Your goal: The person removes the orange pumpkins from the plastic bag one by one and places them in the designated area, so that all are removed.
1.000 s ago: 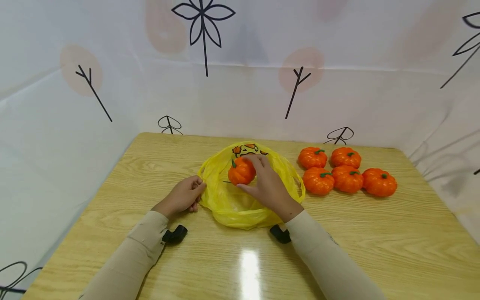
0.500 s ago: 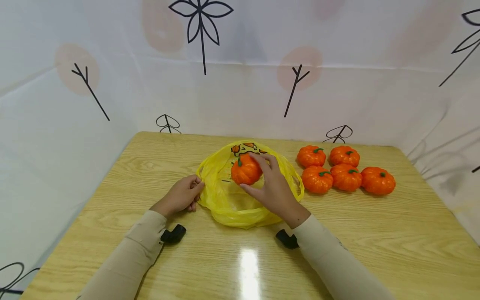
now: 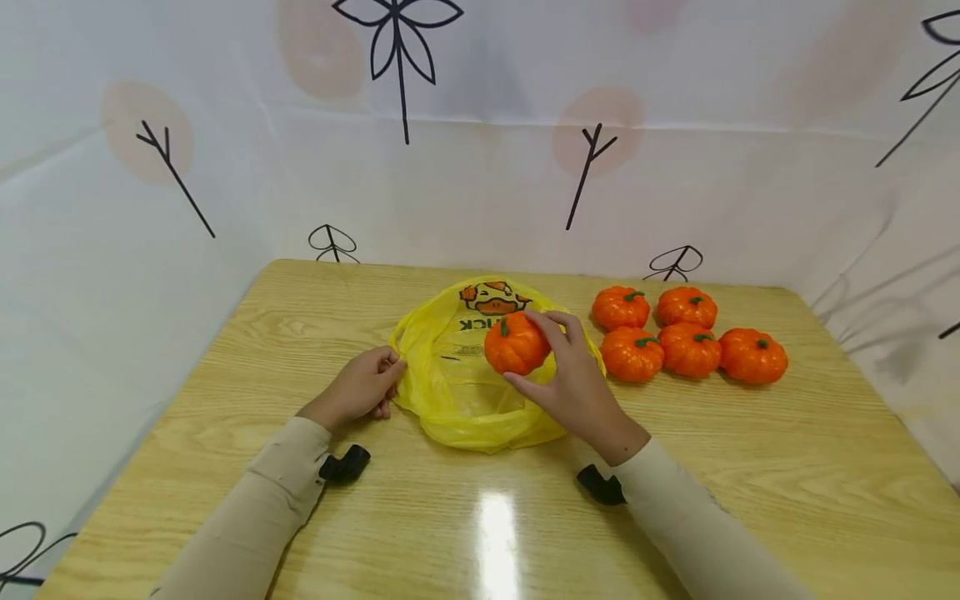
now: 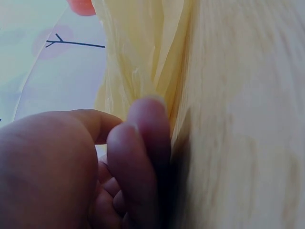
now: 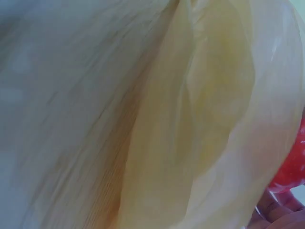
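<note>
A yellow plastic bag (image 3: 450,425) with a printed duck face lies spread wide on the table, its mouth facing up. My left hand (image 3: 360,385) pinches the bag's left rim between thumb and curled fingers; the left wrist view shows the gathered yellow plastic (image 4: 143,52) at the fingertips. Over the bag's right part, my right hand (image 3: 573,387) grips a small orange toy pumpkin (image 3: 516,343) with a green stem, fingers on top and thumb below. In the right wrist view that pumpkin (image 5: 291,167) shows at the right edge, partly behind the bag's side.
Several more toy pumpkins (image 3: 690,350) sit grouped on the wooden table (image 3: 420,533) right of the bag. Black wrist-worn pieces (image 3: 345,464) show beneath both sleeves. A white patterned cloth (image 3: 480,183) stands behind the table.
My right hand has moved right with the pumpkin, from over the bag's middle to its right part, uncovering more of the printed duck. The left hand keeps its hold on the rim.
</note>
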{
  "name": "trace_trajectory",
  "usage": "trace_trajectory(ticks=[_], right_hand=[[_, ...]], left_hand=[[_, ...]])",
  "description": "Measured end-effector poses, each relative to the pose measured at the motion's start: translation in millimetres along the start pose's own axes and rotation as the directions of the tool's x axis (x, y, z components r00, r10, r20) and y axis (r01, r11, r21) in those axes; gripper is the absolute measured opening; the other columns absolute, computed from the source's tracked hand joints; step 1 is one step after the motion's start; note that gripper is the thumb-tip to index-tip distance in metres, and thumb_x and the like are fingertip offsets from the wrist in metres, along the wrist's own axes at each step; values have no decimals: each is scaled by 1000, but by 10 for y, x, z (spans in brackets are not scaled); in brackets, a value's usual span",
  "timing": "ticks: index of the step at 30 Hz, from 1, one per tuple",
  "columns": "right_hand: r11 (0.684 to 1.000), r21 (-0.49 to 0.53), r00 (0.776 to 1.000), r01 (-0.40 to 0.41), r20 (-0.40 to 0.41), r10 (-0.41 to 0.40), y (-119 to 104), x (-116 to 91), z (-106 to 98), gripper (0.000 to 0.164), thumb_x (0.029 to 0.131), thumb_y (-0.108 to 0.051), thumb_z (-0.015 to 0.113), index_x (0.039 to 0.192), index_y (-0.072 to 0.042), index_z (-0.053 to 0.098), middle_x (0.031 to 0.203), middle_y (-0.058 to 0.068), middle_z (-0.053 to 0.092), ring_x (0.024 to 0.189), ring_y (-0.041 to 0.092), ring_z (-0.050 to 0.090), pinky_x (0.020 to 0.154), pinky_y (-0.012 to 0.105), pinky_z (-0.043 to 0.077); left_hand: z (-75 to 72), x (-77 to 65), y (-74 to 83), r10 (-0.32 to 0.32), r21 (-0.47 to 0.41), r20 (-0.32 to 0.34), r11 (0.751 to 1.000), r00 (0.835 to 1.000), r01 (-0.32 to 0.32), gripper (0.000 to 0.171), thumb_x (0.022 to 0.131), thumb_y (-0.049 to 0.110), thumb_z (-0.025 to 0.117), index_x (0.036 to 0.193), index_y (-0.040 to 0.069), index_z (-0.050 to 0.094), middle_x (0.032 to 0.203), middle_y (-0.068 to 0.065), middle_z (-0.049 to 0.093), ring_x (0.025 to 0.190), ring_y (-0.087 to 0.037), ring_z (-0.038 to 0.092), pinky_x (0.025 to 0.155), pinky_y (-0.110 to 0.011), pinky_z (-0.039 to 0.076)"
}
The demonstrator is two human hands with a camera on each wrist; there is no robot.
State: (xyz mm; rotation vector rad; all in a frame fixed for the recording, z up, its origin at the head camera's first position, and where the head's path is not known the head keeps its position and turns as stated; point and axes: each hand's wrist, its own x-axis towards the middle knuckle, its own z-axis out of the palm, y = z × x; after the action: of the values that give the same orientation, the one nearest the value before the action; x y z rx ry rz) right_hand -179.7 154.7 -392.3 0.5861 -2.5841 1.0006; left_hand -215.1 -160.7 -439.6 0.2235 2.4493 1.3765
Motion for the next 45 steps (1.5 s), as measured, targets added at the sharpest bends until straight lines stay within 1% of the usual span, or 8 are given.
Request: trace_trajectory(ticks=[5, 11, 15, 21, 27, 31, 37, 45], right_hand=[[1000, -8, 1000, -22, -4, 22, 62, -56, -104, 79, 80, -27, 86, 145, -11, 44, 143, 16, 38, 123, 36, 54, 97, 53, 54], [1000, -23, 1000, 2, -15, -2, 173, -152, -178, 82, 79, -24, 87, 143, -4, 40, 153, 17, 36, 137, 37, 44, 105, 55, 48], [1000, -21, 1000, 8, -27, -8, 216, -210, -224, 84, 78, -20, 88, 143, -1, 38, 155, 18, 39, 140, 39, 42, 108, 57, 44], [1000, -5, 1000, -1, -23, 1, 282, -246, -262, 85, 77, -19, 88, 142, 0, 37, 148, 20, 45, 132, 39, 50, 105, 57, 47], [1000, -23, 1000, -15, 4, 15, 328, -287, -330, 87, 79, -22, 86, 147, -4, 34, 148, 18, 41, 133, 38, 47, 106, 60, 46], [999, -38, 999, -28, 41, 30, 349, -319, -382, 88, 81, -23, 83, 152, -10, 31, 147, 18, 37, 127, 38, 50, 101, 61, 49], [996, -75, 997, -46, 54, 50, 399, -365, -434, 79, 83, -24, 80, 150, -20, 39, 141, 16, 38, 115, 38, 58, 91, 60, 54], [995, -88, 997, -52, 56, 57, 457, -416, -494, 76, 83, -26, 82, 147, -18, 42, 136, 15, 40, 113, 37, 58, 92, 58, 54]], left_hand=[[-1, 15, -1, -10, 0, -8, 1000, 1000, 10, 33, 108, 33, 46, 93, 4, 52, 72, -8, 56, 48, -18, 60, 48, -33, 54], [-3, 22, -8, -27, -3, -16, 1000, 1000, 27, 35, 108, 35, 46, 90, 5, 52, 70, -8, 56, 47, -18, 60, 48, -32, 54], [-5, 13, -6, -50, -20, -23, 999, 998, 50, 36, 107, 35, 47, 90, 5, 51, 69, -8, 56, 46, -18, 59, 47, -31, 53], [-2, 9, -11, -59, -30, -30, 998, 998, 58, 35, 108, 35, 47, 89, 5, 51, 69, -8, 56, 46, -18, 59, 47, -31, 54], [7, 4, -11, -49, -46, -27, 998, 998, 47, 36, 108, 34, 46, 88, 5, 51, 70, -9, 56, 47, -19, 60, 48, -33, 55], [5, 7, 9, -49, -46, -30, 998, 998, 47, 36, 107, 35, 47, 87, 5, 51, 71, -9, 56, 47, -20, 60, 47, -33, 54], [-1, 11, 19, -57, -53, -40, 997, 998, 55, 36, 107, 35, 47, 88, 5, 51, 71, -9, 56, 46, -19, 59, 46, -32, 53], [-5, 16, -12, -72, -48, -39, 996, 997, 70, 36, 107, 36, 47, 89, 5, 52, 70, -8, 57, 45, -18, 59, 46, -31, 53]])
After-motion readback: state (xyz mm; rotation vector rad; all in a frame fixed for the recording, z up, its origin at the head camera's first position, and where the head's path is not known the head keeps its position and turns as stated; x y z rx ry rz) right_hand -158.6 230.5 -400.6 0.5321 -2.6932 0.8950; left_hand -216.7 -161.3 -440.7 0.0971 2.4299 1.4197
